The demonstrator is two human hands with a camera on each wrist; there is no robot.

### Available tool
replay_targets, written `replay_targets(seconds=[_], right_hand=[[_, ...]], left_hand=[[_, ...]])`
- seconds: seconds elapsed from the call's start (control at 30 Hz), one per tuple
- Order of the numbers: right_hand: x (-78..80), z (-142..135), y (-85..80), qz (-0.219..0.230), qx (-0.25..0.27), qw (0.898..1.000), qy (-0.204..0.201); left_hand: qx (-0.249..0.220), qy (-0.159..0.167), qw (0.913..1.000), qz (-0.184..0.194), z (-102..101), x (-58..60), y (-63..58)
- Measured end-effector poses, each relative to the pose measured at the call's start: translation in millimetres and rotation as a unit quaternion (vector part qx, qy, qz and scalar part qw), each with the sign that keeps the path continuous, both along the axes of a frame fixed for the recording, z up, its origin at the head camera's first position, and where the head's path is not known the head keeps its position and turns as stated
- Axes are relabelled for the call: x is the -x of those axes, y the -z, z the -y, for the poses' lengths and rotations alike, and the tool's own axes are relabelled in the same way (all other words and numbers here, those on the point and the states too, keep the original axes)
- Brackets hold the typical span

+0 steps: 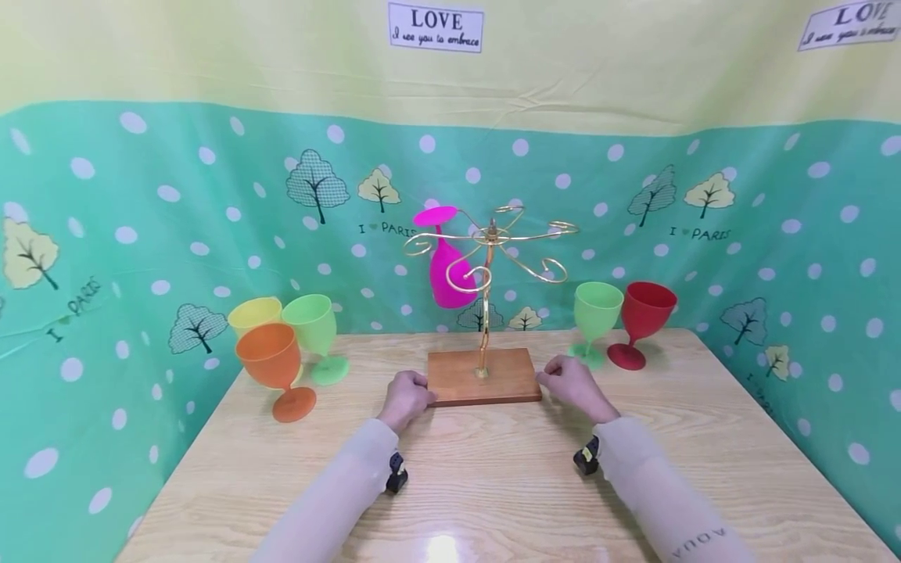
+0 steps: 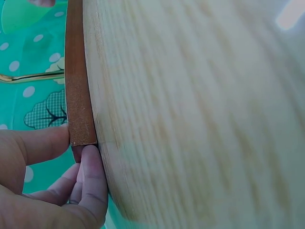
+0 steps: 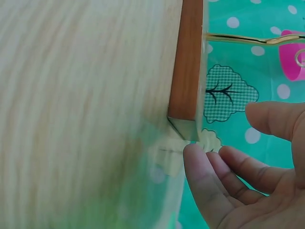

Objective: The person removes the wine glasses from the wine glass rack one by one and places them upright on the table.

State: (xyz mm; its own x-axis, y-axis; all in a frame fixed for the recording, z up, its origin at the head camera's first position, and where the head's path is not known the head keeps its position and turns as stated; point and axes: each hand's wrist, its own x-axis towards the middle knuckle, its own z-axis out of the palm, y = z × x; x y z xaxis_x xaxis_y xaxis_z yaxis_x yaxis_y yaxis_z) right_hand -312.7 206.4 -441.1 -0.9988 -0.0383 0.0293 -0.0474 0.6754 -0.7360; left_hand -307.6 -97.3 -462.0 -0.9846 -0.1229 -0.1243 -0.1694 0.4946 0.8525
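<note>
A wine glass rack with curled gold wire arms [image 1: 486, 297] stands on a brown wooden base [image 1: 457, 375]. One magenta goblet [image 1: 450, 270] hangs upside down, tilted, from its left side. My left hand [image 1: 406, 399] pinches the base's front left corner; in the left wrist view its thumb [image 2: 45, 145] lies against the upper edge and a fingertip against the end face. At the base's right end is my right hand [image 1: 572, 383]. Its fingertips [image 3: 195, 157] are right by the corner, while the thumb [image 3: 269, 117] is spread away from the wood.
On the left of the wooden table [image 1: 486, 477] stand a yellow goblet [image 1: 255, 313], a green goblet [image 1: 313, 324] and an orange goblet [image 1: 271, 356]. Another green goblet [image 1: 598, 305] and a red goblet [image 1: 646, 309] stand at the back right. A dotted curtain [image 1: 380, 172] surrounds the table.
</note>
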Motion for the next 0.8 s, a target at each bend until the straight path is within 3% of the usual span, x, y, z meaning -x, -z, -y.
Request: replay_targets(seconds=[0.33, 0.47, 0.63, 0.73, 0.8], right_hand=[[5.9, 8, 5.0, 0.068, 0.020, 0.997, 0.027], [10.1, 10, 8.8, 0.084, 0.027, 0.996, 0.035], [12.8, 13, 14.4, 0.089, 0.036, 0.995, 0.038], [13.0, 15, 15.8, 0.088, 0.034, 0.995, 0.041], [12.8, 16, 15.7, 0.085, 0.030, 0.995, 0.041]], left_hand=[[0.006, 0.008, 0.9999, -0.003, 3, 2.4, -1.8], [0.011, 0.029, 0.9994, 0.017, 5, 7.8, -10.6], [0.009, 0.050, 0.9977, 0.044, 14, 27.2, -39.4], [-0.040, 0.051, 0.9977, 0.017, 21, 42.4, -66.6], [-0.101, 0.053, 0.9935, -0.001, 26, 50.9, -87.9]])
